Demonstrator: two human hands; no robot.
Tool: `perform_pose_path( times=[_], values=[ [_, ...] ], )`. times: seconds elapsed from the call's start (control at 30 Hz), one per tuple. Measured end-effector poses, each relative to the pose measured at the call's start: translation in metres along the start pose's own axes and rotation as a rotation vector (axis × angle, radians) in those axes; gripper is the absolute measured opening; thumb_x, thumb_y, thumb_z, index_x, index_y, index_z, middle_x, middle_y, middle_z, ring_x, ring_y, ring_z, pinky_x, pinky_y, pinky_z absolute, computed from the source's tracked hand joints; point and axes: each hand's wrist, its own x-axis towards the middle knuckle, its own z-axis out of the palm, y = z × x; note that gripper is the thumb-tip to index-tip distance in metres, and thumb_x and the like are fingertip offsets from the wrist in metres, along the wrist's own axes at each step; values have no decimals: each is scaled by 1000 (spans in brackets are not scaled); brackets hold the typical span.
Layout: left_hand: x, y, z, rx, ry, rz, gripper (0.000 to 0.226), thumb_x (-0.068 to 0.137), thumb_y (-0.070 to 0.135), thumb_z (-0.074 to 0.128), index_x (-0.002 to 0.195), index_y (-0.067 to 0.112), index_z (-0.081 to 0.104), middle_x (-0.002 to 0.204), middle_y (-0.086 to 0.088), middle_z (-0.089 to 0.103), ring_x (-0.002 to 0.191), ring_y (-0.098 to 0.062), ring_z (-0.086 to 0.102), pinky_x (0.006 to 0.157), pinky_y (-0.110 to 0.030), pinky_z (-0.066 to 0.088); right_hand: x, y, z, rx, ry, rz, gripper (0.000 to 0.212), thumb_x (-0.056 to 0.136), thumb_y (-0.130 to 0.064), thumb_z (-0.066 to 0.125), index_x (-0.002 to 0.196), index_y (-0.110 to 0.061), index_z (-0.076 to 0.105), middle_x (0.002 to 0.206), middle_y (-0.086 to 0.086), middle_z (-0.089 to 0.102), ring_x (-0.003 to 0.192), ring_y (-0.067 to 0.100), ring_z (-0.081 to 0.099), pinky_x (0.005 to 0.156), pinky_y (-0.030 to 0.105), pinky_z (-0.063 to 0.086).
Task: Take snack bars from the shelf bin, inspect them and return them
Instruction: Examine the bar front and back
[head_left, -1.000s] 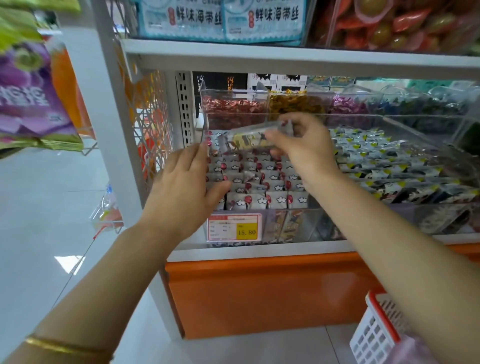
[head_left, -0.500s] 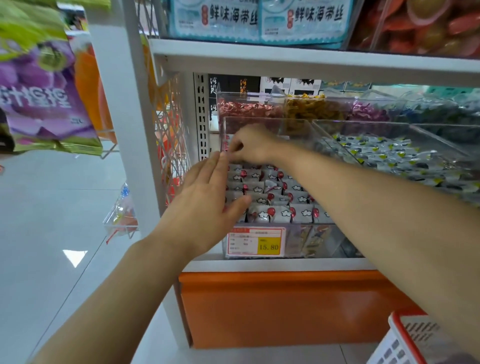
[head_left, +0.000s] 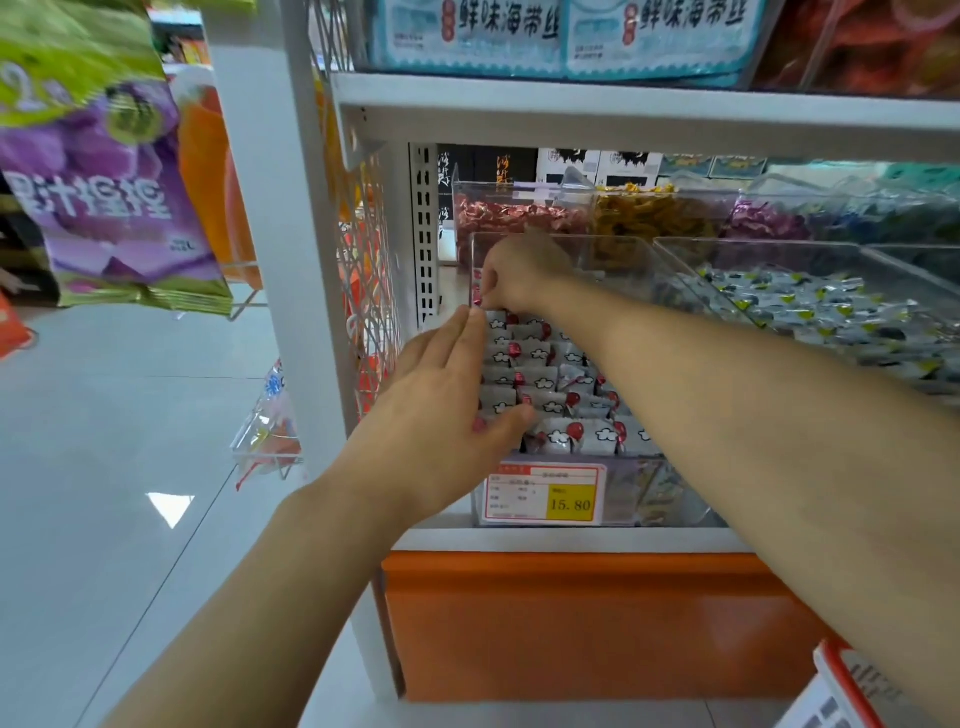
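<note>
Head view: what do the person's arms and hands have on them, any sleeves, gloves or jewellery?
The left forearm and right forearm are bare, no sleeve in view. Left hand and right hand are ungloved; no ring, watch or bracelet shows.

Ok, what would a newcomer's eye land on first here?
A clear bin of white, red-spotted bars sits at the shelf's left end. The left hand lies flat on them; the right hand pinches a bar at the back. A yellow 15.80 price tag sits on the bin's front.
</note>
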Motion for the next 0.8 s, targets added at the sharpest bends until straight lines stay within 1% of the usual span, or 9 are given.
perform_pose_path(
  times=[0.07, 0.13, 0.2, 0.3, 0.53, 0.63, 0.67, 0.73, 0.8],
  values=[
    [0, 0, -1, -7, -6, 0, 85, 86, 54, 44, 150, 21, -1, 158, 5, 3, 141, -8, 2, 101, -17, -1, 1, 0, 1, 45, 9, 3, 6, 84, -17, 67, 88, -15, 69, 123, 12, 60, 121, 29, 50, 107, 42, 36],
    [0, 0, -1, -9, -11, 1, 85, 86, 54, 44, 150, 21, -1, 158, 5, 3, 141, -8, 2, 101, -17, -1, -1, 1, -3, 193, 32, -7, 6, 85, -15, 66, 89, -12, 69, 110, 8, 66, 103, 23, 60, 96, 35, 45],
    [0, 0, -1, -16, -14, -4, 85, 86, 54, 45, 150, 22, -1, 158, 6, 2, 141, -8, 2, 100, -17, -1, -5, 4, -11, 355, 61, -8, 9, 87, -13, 64, 93, -8, 67, 99, 4, 66, 90, 17, 61, 84, 29, 48],
    [1, 0, -1, -38, -15, -20, 85, 87, 54, 47, 150, 23, 0, 158, 7, 3, 141, -10, 2, 100, -18, 0, -16, 6, -16, 460, 71, -43, 9, 85, -12, 66, 91, -6, 67, 92, 2, 64, 82, 12, 58, 80, 28, 47],
    [0, 2, 0, -43, 11, -24, 86, 86, 53, 49, 150, 22, -1, 158, 6, 3, 141, -9, 2, 99, -18, 1, -30, 7, -13, 426, 98, -92, 7, 82, -13, 69, 88, -9, 68, 91, -1, 64, 79, 8, 55, 76, 23, 44],
    [-1, 1, 1, -60, 32, -21, 86, 87, 52, 49, 150, 23, -1, 158, 6, 3, 142, -10, 2, 101, -20, 0, -34, 6, -22, 558, 221, -54, 6, 85, -10, 65, 89, -6, 66, 92, 2, 64, 75, 4, 53, 72, 16, 44],
    [-1, 1, 2, -66, 41, -19, 85, 87, 51, 49, 150, 23, 0, 158, 6, 3, 143, -10, 2, 102, -20, 1, -37, 6, -26, 620, 265, -24, 5, 85, -10, 64, 89, -7, 65, 93, 3, 64, 77, 6, 54, 73, 16, 44],
    [-1, 1, 2, -76, 69, -21, 81, 89, 48, 49, 150, 22, 3, 158, 5, 5, 143, -11, 3, 103, -20, 1, -47, 9, -36, 740, 334, 22, 2, 86, -10, 62, 88, -10, 62, 93, 3, 63, 83, 11, 57, 79, 23, 49],
    [-1, 0, 0, -74, 139, -32, 76, 90, 44, 50, 150, 20, 9, 157, 3, 13, 143, -13, 8, 103, -21, 4, -63, 13, -46, 844, 432, 57, 4, 88, -9, 61, 87, -13, 60, 94, 5, 64, 84, 12, 61, 79, 26, 53]
  ],
)
